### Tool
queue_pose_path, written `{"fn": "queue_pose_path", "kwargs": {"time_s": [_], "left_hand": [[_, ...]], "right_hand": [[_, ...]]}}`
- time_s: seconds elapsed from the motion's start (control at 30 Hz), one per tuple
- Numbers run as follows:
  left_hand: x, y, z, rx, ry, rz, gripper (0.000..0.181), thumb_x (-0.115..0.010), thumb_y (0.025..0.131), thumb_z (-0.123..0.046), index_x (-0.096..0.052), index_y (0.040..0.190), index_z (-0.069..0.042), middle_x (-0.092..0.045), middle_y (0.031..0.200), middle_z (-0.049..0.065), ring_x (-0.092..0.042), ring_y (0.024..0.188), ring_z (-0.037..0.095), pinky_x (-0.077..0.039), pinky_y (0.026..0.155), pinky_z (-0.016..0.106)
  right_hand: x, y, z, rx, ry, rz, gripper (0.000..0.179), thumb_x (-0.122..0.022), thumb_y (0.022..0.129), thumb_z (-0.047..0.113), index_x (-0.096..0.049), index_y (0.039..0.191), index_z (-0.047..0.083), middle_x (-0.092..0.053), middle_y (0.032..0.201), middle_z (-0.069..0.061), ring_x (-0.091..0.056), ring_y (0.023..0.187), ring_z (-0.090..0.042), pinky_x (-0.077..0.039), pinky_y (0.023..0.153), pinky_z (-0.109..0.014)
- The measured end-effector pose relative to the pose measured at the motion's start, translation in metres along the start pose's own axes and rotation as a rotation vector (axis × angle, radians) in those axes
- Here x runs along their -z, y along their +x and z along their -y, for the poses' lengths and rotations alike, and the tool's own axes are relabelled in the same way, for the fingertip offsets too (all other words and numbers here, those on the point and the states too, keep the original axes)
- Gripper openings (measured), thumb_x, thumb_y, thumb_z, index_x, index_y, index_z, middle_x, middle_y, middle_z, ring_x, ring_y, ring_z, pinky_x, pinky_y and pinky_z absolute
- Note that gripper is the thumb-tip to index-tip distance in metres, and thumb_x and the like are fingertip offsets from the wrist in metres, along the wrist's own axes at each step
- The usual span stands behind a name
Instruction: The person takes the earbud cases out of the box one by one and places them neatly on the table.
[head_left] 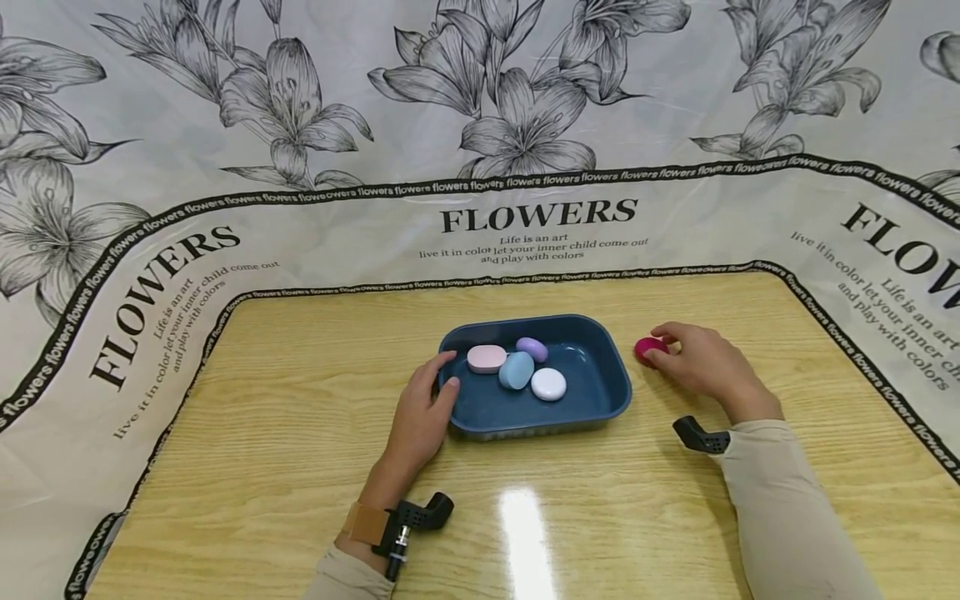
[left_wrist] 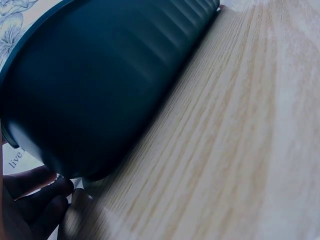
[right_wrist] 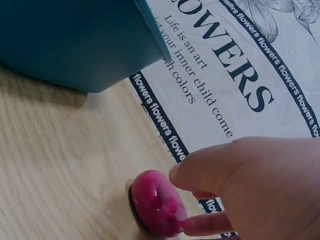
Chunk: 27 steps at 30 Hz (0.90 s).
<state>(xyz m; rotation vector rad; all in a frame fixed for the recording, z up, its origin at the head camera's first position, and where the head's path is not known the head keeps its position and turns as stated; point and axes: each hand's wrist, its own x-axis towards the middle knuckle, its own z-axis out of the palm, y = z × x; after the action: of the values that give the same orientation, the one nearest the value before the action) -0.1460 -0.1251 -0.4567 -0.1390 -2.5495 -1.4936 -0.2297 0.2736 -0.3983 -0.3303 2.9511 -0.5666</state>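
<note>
A dark blue rectangular tray [head_left: 611,367] with rounded corners sits on the wooden table. My left hand [head_left: 422,408] holds its left end, thumb over the rim; in the left wrist view curled fingers [left_wrist: 47,200] lie against the tray's outer wall [left_wrist: 90,90]. Right of the tray, my right hand [head_left: 701,362] pinches a glossy magenta rounded piece [right_wrist: 157,202] between thumb and fingers, low at the tabletop. Inside the tray lie a pale pink oblong piece [head_left: 487,359], a light blue one [head_left: 516,371], a purple oval one [head_left: 532,349] and a white round one [head_left: 549,384].
A white sheet with printed flowers and lettering [head_left: 540,217] stands around the back and sides of the table [head_left: 300,400]. Each wrist wears a small black camera mount, one on the left [head_left: 420,517] and one on the right [head_left: 701,435].
</note>
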Motion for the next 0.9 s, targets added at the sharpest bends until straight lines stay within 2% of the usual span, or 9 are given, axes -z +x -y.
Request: {"fn": "queue_pose_path", "kwargs": {"time_s": [0.3, 0.53, 0.73, 0.9], "left_hand": [[0.000, 0.000, 0.000, -0.018, -0.009, -0.006, 0.042, -0.049, 0.105, -0.030, -0.052, 0.146, -0.022, -0.048, 0.148, 0.006, -0.042, 0.139, 0.024, -0.034, 0.112, 0.051], [0.000, 0.000, 0.001, -0.023, -0.018, -0.008, 0.043, -0.051, 0.105, -0.026, -0.050, 0.148, -0.024, -0.048, 0.149, 0.006, -0.041, 0.140, 0.026, -0.034, 0.112, 0.052], [0.000, 0.000, 0.000, -0.014, -0.014, -0.004, 0.043, -0.049, 0.106, -0.027, -0.050, 0.148, -0.024, -0.049, 0.148, 0.006, -0.042, 0.139, 0.025, -0.035, 0.112, 0.052], [-0.001, 0.000, 0.000, -0.011, -0.013, 0.001, 0.043, -0.047, 0.106, -0.029, -0.050, 0.149, -0.023, -0.048, 0.149, 0.006, -0.041, 0.140, 0.025, -0.034, 0.113, 0.051]], "right_hand": [[0.008, -0.004, 0.004, -0.016, 0.003, -0.015, 0.055, -0.053, 0.101, 0.043, -0.055, 0.137, 0.001, -0.060, 0.128, -0.028, -0.056, 0.116, -0.048, -0.044, 0.090, -0.064], [0.011, -0.006, 0.019, 0.024, 0.004, -0.050, 0.050, -0.057, 0.101, 0.037, -0.057, 0.136, 0.001, -0.063, 0.125, -0.025, -0.062, 0.109, -0.042, -0.047, 0.088, -0.060], [0.009, -0.007, 0.028, 0.082, 0.000, -0.094, 0.045, -0.057, 0.101, 0.032, -0.061, 0.132, 0.001, -0.068, 0.118, -0.021, -0.066, 0.102, -0.037, -0.049, 0.084, -0.057], [0.007, -0.006, 0.031, 0.099, -0.017, -0.117, 0.042, -0.058, 0.100, 0.030, -0.064, 0.129, 0.001, -0.069, 0.114, -0.020, -0.066, 0.100, -0.036, -0.050, 0.082, -0.057]]}}
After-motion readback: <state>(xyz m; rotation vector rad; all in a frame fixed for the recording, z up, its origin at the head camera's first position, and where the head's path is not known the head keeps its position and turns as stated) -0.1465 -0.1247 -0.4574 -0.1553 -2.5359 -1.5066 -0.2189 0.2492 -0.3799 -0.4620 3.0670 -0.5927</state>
